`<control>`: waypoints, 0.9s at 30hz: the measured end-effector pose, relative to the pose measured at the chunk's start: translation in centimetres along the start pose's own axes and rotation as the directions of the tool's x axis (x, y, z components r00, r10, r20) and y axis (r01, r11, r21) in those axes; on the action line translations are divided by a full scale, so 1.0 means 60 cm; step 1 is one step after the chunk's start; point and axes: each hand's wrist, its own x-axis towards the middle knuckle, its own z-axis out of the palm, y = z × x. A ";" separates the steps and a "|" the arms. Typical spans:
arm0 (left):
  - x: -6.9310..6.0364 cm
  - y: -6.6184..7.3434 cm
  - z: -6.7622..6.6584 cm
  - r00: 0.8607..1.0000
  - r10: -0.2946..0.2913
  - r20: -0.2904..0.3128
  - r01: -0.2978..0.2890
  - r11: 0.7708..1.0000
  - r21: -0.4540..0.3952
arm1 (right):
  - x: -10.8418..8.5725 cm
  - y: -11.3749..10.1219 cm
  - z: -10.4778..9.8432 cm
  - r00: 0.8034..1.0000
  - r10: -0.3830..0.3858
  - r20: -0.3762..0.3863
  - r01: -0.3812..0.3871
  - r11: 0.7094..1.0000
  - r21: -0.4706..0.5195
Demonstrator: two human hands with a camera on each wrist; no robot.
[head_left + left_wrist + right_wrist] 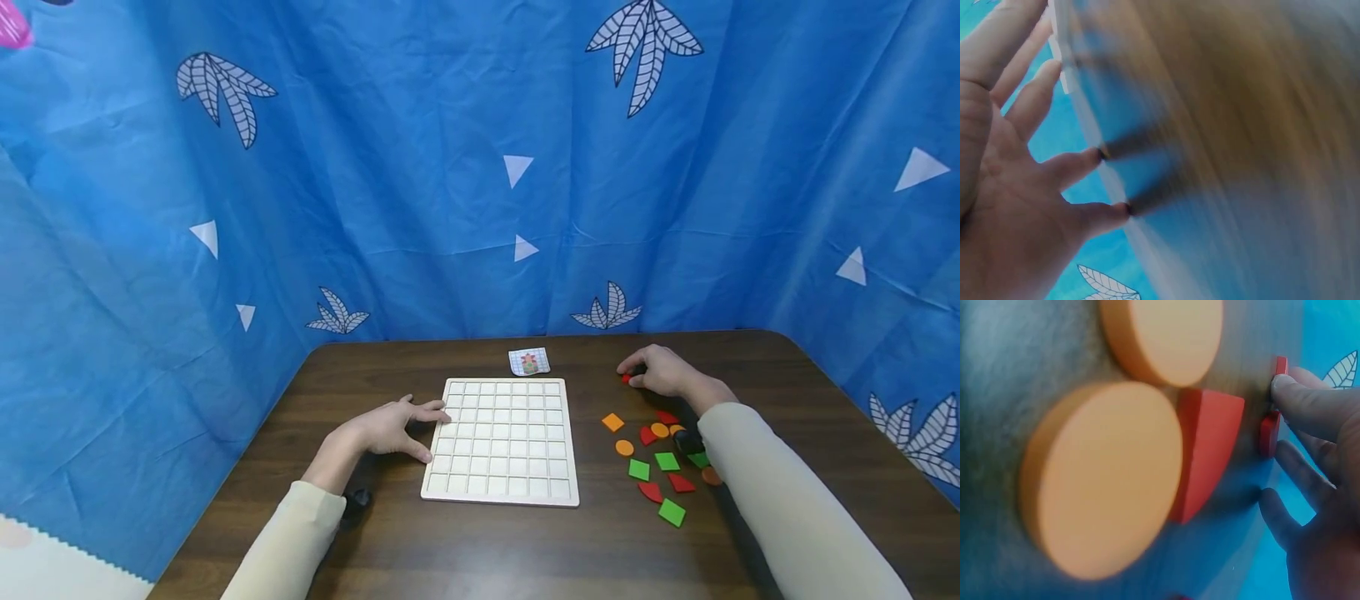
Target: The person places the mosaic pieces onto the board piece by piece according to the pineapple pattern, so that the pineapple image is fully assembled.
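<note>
A white square board (498, 442) with a grid of shallow recessed cells lies mid-table. My left hand (390, 427) is at its left edge, fingers spread and fairly straight, fingertips and thumb touching the rim. The left wrist view shows the same hand (1035, 169) palm-side, holding nothing. Farther back on the right, my right hand (663, 371) pinches a small red piece (626, 378) between thumb and fingers at the tabletop. In the right wrist view the thumb partly covers red (1269, 434); whether that is one piece or two, I cannot tell.
Loose flat pieces lie right of the board, near and under my right forearm: orange discs (624, 448), an orange square (612, 422), green squares (672, 512) and red quarter-circles (651, 492). A small printed picture card (529, 362) lies behind the board. A blue curtain (435, 208) hangs behind the table.
</note>
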 end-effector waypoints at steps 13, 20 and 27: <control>0.002 -0.010 0.014 0.999 -0.026 -0.020 0.024 0.995 -0.095 | 0.002 -0.003 0.011 0.999 -0.030 0.019 0.030 0.999 -0.042; 0.000 -0.012 0.015 0.999 -0.042 -0.027 0.038 0.991 -0.131 | 0.005 -0.011 0.010 0.999 -0.029 0.026 0.030 0.998 -0.046; 0.002 -0.012 0.015 0.998 -0.039 -0.039 0.033 0.987 -0.159 | 0.007 -0.014 0.010 0.999 -0.038 0.009 0.039 0.997 -0.061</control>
